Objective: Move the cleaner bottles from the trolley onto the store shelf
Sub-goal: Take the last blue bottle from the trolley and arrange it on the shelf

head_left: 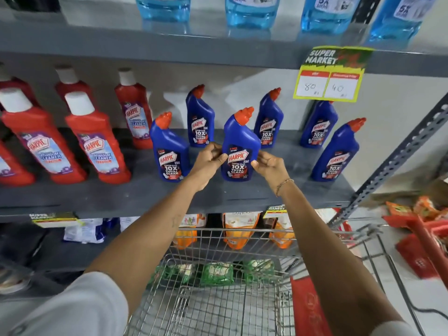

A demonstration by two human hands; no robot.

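Observation:
A blue cleaner bottle (240, 141) with a red cap stands upright on the grey shelf (145, 197), near its front middle. My left hand (208, 163) pinches its left side and my right hand (269, 166) touches its right side at label height. Several more blue bottles stand around it: one to the left (169, 149), two behind (200, 117) (269, 120), and two to the right (338, 151) (318, 124). The wire trolley (218, 299) is below my arms; no blue bottles show in it.
Red bathroom cleaner bottles (94, 139) fill the shelf's left part. Light blue bottles (252, 10) stand on the shelf above, where a yellow price tag (332, 76) hangs. Orange pouches (240, 229) lie on the lower shelf. A perforated grey upright (397, 161) slants at the right.

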